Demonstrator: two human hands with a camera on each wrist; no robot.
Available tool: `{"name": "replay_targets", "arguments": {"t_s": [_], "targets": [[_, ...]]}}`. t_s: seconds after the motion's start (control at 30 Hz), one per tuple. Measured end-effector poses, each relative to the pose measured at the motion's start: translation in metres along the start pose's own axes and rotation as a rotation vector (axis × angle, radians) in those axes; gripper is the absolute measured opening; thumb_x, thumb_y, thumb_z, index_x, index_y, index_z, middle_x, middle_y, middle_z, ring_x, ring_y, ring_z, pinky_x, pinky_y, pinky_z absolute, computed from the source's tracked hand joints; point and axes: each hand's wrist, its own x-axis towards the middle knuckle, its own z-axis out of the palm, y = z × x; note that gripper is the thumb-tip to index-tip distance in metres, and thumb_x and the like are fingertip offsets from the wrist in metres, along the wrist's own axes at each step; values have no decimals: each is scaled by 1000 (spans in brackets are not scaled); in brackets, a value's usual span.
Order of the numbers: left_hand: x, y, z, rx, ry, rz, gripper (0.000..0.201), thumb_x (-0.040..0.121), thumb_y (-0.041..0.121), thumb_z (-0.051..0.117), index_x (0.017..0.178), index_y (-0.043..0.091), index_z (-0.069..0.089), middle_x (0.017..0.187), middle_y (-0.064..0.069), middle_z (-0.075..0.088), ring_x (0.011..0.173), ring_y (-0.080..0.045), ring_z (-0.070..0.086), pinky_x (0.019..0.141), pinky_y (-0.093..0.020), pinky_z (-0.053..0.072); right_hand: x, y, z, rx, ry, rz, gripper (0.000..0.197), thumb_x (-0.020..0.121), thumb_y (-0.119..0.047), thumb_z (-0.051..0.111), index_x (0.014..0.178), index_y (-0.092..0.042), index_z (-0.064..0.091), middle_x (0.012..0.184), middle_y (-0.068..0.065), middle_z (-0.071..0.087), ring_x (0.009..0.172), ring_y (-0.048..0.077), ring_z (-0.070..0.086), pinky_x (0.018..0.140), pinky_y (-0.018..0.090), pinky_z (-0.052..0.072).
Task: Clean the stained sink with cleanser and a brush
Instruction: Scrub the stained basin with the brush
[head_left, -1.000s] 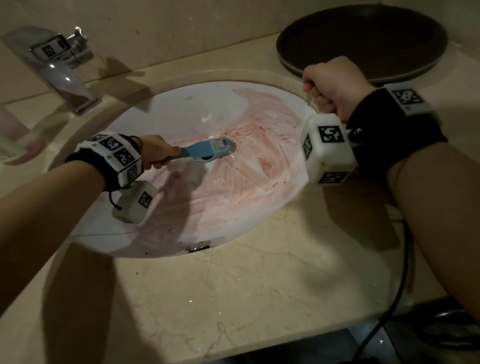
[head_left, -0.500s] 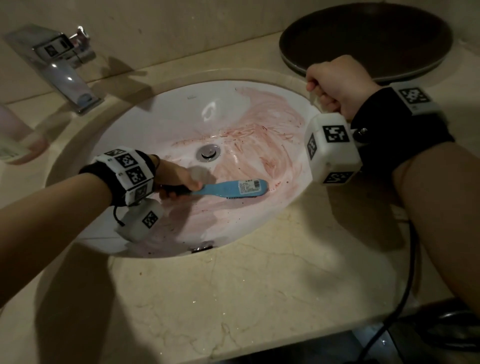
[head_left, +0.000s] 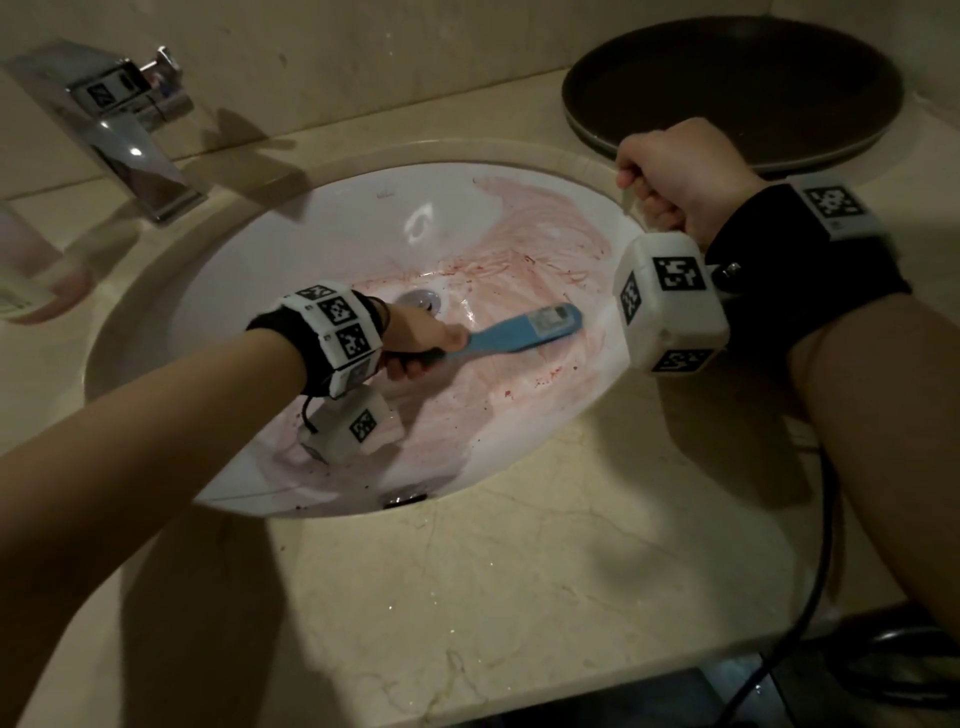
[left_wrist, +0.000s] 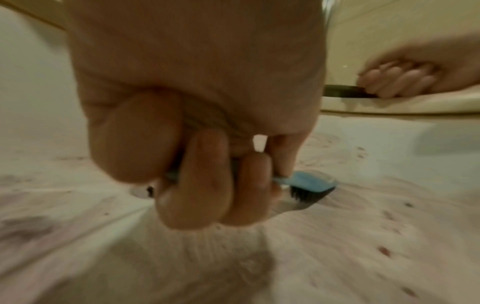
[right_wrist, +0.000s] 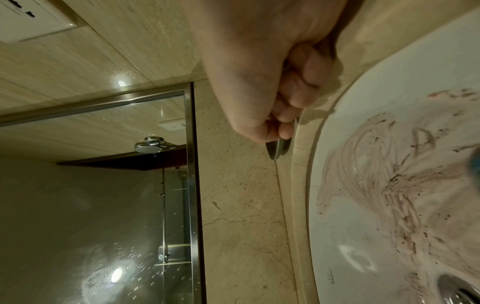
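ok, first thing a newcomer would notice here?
The pink-red stain smeared across the white sink, heaviest on its right half around the drain. Next, the blue brush in the left hand, bristles down on the basin right of the drain. The right hand is fisted at the sink's right rim, by a dark round tray.

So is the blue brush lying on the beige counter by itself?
No, the left hand grips the blue plastic brush by its handle, with the brush head down inside the stained white sink.
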Motion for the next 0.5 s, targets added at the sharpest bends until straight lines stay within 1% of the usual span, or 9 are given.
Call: {"name": "replay_targets", "arguments": {"t_s": [0.07, 0.17, 0.23, 0.27, 0.3, 0.33, 0.37, 0.43, 0.5], "targets": [[-9, 2, 3, 36, -115, -7, 48, 100, 43, 31, 64, 14, 41, 36, 5, 39, 24, -5, 30, 31, -8, 19, 0, 0, 0, -2, -2, -1, 22, 84, -17, 47, 62, -17, 51, 53, -5, 37, 36, 7, 28, 31, 16, 22], [-22, -5, 1, 7, -241, -4, 48, 102, 28, 28, 59, 10, 39, 29, 5, 37, 21, -5, 32, 28, -8, 19, 1, 1, 0, 1, -7, -6, 23, 85, -17, 47, 62, -17, 50, 53, -5, 37, 32, 6, 27, 30, 15, 21], [-24, -20, -4, 7, -347, -31, 46, 101, 27, 30, 60, 8, 38, 31, 5, 39, 22, -5, 33, 29, -8, 21, 2, 1, 0, 4, -9, -5, 23, 85, -18, 47, 62, -17, 50, 53, -5, 36, 29, 5, 27, 29, 14, 21], [-25, -28, -8, 15, -366, -59, 43, 97, 31, 38, 60, 8, 38, 33, 6, 40, 23, -5, 34, 29, -9, 22, 2, 1, 0, 4, -10, -4, 23, 86, -18, 47, 62, -17, 49, 53, -5, 36, 28, 4, 27, 29, 13, 21], [-25, -36, -12, 26, -364, -101, 40, 88, 34, 49, 60, 9, 39, 34, 5, 40, 24, -6, 34, 30, -8, 22, 2, 1, 0, 2, -10, -2, 23, 86, -19, 47, 63, -17, 49, 53, -5, 36, 27, 4, 26, 29, 13, 20], [-26, -44, -16, 41, -351, -146, 37, 81, 35, 54, 59, 9, 40, 35, 5, 41, 25, -6, 34, 31, -8, 22, 3, 0, 1, 0, -10, 0, 23, 86, -19, 47, 63, -17, 50, 53, -5, 36, 27, 4, 26, 29, 14, 21], [-27, -50, -20, 51, -331, -183, 37, 80, 35, 55, 59, 9, 41, 35, 5, 42, 25, -6, 34, 31, -8, 22, 2, 0, 1, 3, -9, 0, 23, 86, -18, 47, 63, -17, 50, 52, -5, 36, 28, 4, 27, 29, 14, 20], [-28, -59, -27, 74, -261, -236, 44, 95, 32, 44, 57, 9, 41, 34, 5, 41, 23, -6, 33, 30, -7, 21, 3, 1, 1, 18, -8, -8, 23, 84, -17, 47, 62, -16, 49, 50, -5, 35, 30, 6, 27, 29, 14, 20], [-31, -62, -32, 69, -213, -271, 48, 100, 26, 36, 56, 9, 41, 32, 4, 41, 22, -7, 33, 29, -7, 21, 3, 1, 1, 39, -9, -13, 23, 83, -16, 47, 60, -16, 49, 50, -4, 34, 28, 6, 26, 29, 13, 19]]}}
